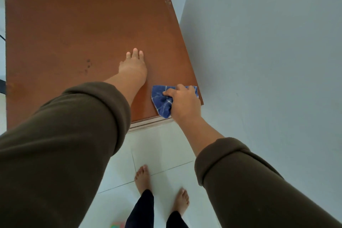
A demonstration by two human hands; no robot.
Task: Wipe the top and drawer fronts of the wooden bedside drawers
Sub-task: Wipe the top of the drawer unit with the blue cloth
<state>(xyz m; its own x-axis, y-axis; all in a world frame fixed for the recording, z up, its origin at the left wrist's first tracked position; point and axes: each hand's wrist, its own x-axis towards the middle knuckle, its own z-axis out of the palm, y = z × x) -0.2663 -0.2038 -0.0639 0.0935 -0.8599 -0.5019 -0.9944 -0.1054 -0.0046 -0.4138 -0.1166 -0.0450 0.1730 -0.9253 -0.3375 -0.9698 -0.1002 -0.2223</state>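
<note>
The brown wooden top of the bedside drawers point(77, 24) fills the upper left of the head view. My left hand point(133, 66) lies flat on it near the middle, fingers stretched forward, holding nothing. My right hand point(182, 102) grips a blue cloth with white lines point(160, 101) and presses it on the top's front right corner. A few dark spots point(87, 65) mark the wood left of my left hand. The drawer fronts are hidden below the front edge point(148, 126).
A pale wall point(259, 61) runs close along the right side of the drawers. White floor tiles point(162, 150) lie in front, with my bare feet point(142, 177) on them. A small colourful object point(117, 225) sits on the floor at the bottom edge.
</note>
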